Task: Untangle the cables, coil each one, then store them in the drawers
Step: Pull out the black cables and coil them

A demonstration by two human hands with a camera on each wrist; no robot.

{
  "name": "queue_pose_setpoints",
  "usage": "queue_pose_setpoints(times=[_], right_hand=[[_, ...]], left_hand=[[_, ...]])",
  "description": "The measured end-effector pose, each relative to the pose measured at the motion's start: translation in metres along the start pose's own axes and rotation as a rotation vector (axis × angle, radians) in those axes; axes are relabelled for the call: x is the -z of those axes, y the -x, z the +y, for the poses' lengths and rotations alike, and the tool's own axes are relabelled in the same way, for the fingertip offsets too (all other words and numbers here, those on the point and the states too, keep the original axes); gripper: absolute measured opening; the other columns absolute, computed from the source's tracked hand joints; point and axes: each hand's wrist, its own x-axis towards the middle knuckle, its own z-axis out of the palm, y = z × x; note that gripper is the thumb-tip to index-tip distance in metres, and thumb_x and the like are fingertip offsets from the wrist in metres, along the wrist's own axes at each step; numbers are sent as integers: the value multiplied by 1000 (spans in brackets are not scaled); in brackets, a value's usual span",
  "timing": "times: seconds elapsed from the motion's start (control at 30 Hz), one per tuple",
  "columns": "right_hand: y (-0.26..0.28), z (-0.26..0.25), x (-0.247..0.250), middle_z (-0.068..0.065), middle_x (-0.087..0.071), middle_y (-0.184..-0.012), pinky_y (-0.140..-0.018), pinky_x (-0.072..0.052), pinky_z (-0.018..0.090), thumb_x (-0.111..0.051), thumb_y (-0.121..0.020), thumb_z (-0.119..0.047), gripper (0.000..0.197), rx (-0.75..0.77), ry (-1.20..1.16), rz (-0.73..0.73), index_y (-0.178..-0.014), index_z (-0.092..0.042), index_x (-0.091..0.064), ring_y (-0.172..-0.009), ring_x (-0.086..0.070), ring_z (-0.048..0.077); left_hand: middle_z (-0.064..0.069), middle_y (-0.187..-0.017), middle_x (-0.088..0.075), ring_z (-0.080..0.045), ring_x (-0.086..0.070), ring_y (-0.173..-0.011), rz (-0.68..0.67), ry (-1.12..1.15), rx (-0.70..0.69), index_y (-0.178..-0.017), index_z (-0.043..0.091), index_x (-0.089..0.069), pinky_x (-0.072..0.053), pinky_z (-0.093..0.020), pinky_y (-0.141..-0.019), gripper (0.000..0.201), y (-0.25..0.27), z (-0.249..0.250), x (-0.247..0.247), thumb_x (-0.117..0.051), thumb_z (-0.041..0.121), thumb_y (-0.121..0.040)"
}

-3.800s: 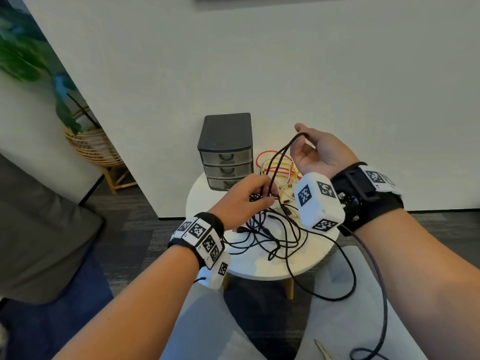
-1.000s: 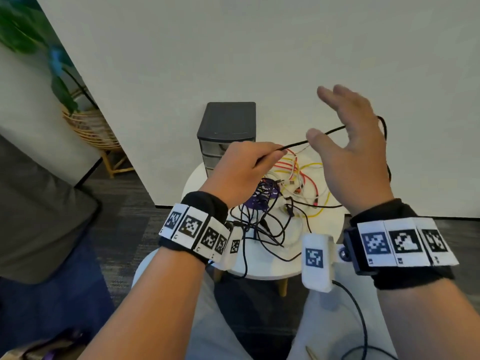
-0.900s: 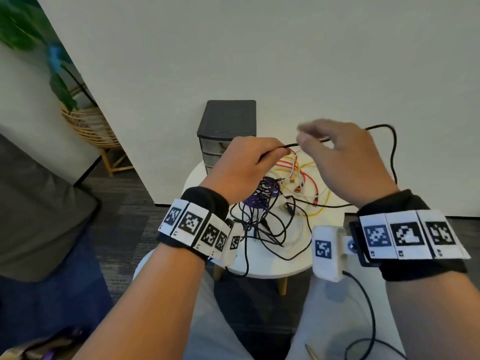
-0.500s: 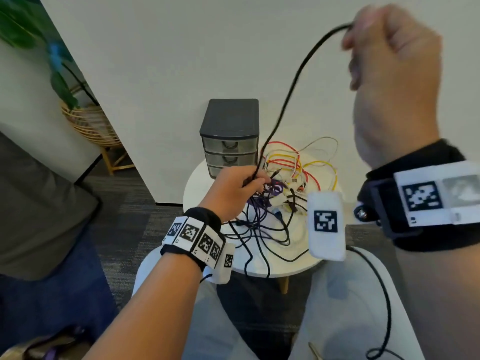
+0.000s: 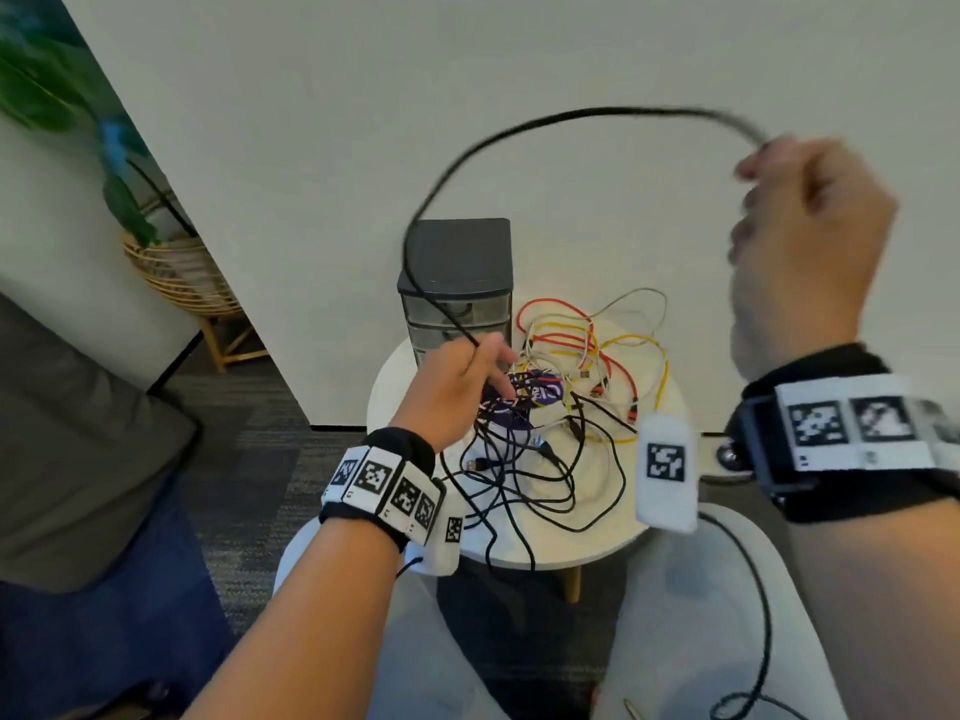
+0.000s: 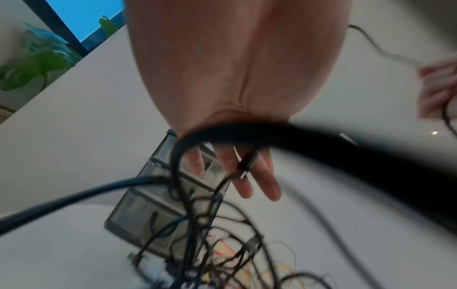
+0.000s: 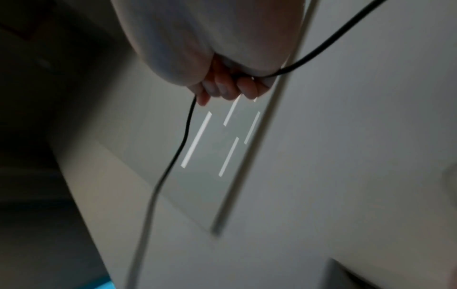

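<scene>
Cable [image 5: 519, 132], black, is arching between both fists, right hand [image 5: 800, 241] clamping it high and wide, left hand [image 5: 457, 387] pinching it low, nearer the tangle [image 5: 535, 449] lying beside the drawers [image 5: 457, 304].

Motion blurs the right hand [image 5: 802, 241], hiding its fingertips' grip on the black cable [image 5: 571, 116], and the left hand [image 5: 457, 387] covers the drawer unit's [image 5: 457, 262] lowest drawer.
</scene>
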Motion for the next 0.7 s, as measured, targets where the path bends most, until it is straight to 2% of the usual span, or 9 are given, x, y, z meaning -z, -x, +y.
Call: queue_pose_setpoints(times=[0.07,0.13,0.23,0.3,0.37,0.43,0.5,0.63,0.7], right_hand=[[27,14,-6,-1,-53,-66,-54,-34,34,-50,-96,-17,22,-81,83,-136,-89,-32,-64,-55,-44,14],[41,28,-9,3,-58,-75,-51,-40,29,-44,-98,-5,39,-182,151,-270,-114,-38,-57,-56,-46,14],[58,32,-13,3,-60,-86,-51,-39,28,-43,-99,0,46,-234,147,-495,-121,-37,-58,-58,-45,17],[63,30,-16,-11,-62,-84,-56,-39,22,-49,-101,-11,30,-251,158,-638,-112,-31,-69,-61,-48,9],[66,26,-20,-25,-64,-84,-63,-41,15,-52,-103,-30,22,-284,170,-740,-113,-31,-71,-69,-54,-6],[71,30,-21,-21,-64,-96,-74,-47,22,-57,-100,-41,22,-193,220,-802,-116,-35,-69,-83,-58,-4],[72,32,-19,-10,-63,-103,-76,-49,27,-64,-95,-42,19,-79,268,-848,-113,-38,-70,-85,-57,6],[72,39,-12,-8,-69,-97,-74,-45,28,-68,-91,-36,6,-14,311,-978,-93,-32,-72,-84,-56,6],[73,42,-12,-8,-68,-88,-73,-43,28,-66,-92,-36,11,-2,358,-997,-86,-27,-69,-82,-59,9]], left_hand=[[1,-70,-71,-3,-67,-73,60,53,-31,-96,19,-71,-48,-23,-88,47,-4,15,8,-30,35,-111],[5,-58,-58,-5,-57,-55,90,58,-48,-94,19,-69,-54,-36,-77,45,-5,31,17,-30,36,-111],[19,-50,-51,9,-48,-49,59,-38,-84,-89,17,-70,-38,-25,-59,45,-7,49,29,-33,32,-111],[15,-57,-51,8,-49,-52,-36,-165,-112,-90,18,-70,-33,-24,-59,43,-7,55,31,-35,32,-110],[7,-73,-62,4,-57,-63,-164,-260,-138,-95,18,-71,-44,-32,-67,41,-7,56,24,-36,34,-110],[-3,-99,-71,-12,-68,-88,-324,-331,-171,-115,12,-67,-55,-41,-83,37,-4,55,12,-35,30,-109],[-8,-117,-67,-23,-66,-102,-448,-406,-235,-124,7,-62,-54,-44,-93,33,0,53,2,-37,19,-108],[-10,-122,-65,-25,-62,-110,-574,-542,-189,-124,9,-63,-49,-45,-102,35,6,52,-13,-36,25,-109],[-8,-117,-67,-23,-63,-104,-603,-593,-194,-123,11,-65,-49,-42,-97,38,5,51,-15,-38,34,-108]])
